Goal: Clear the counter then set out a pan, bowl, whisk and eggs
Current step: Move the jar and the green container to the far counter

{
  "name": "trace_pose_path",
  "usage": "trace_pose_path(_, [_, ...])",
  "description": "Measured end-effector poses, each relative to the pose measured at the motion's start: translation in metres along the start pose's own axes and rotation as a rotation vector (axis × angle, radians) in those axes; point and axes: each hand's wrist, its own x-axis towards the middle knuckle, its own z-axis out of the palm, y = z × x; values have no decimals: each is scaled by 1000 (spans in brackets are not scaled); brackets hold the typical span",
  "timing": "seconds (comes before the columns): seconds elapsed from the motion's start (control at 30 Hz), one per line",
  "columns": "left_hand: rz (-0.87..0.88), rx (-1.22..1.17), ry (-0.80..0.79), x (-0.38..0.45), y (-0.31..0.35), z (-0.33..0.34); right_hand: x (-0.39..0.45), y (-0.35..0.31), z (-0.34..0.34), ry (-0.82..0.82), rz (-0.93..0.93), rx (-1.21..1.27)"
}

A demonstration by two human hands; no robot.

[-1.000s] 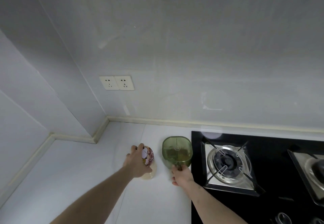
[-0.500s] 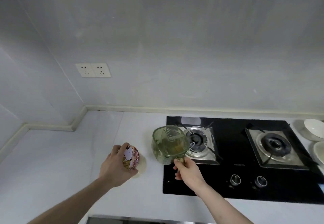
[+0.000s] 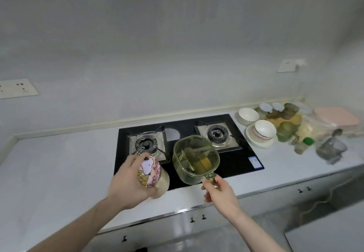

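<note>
A green ribbed container [image 3: 196,160], squarish with rounded corners, is hanging in the air over the front of the black gas hob [image 3: 189,145]; I am seeing inner dividers and yellowish-brown contents, though I cannot tell what they are. A jar [image 3: 155,174] with a cartoon-dog lid is tilting above the hob's left front edge, its pale body filled with something whitish. To the right of the hob, white bowls [image 3: 248,116] are sitting on the white counter [image 3: 59,165], one of them stacked on a plate [image 3: 260,138], beside green glassware, a green-capped bottle [image 3: 304,145] and a clear container [image 3: 331,150], all blurred. A pink flat object [image 3: 335,118] is lying at the far right. The grey wall is carrying a socket plate [image 3: 16,88] on the left and another [image 3: 286,65] on the right; cabinet doors with small dark knobs are running below the counter. My left hand [image 3: 128,182] is reaching forward, its fingers and thumb curling round the jar from the side. My right hand [image 3: 218,190] is extending beside it, thumb and fingertips pinching the small handle [image 3: 210,176] at the green container's near edge.
</note>
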Motion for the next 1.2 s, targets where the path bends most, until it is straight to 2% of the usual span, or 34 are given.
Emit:
trace_pose_path(0.2, [180, -45, -76, 13, 114, 49, -26, 46, -117, 191, 57, 96])
trace_pose_path(0.37, [286, -35, -134, 40, 188, 84, -35, 69, -184, 334, 87, 158])
trace_pose_path(0.63, [411, -18, -241, 105, 303, 171, 2, 117, -297, 478, 166, 181])
trace_pose_path(0.93, [376, 34, -346, 182, 398, 279, 89, 160, -399, 401, 313, 85])
trace_pose_path(1.2, [272, 73, -389, 209, 428, 339, 137, 189, -454, 269, 357, -7])
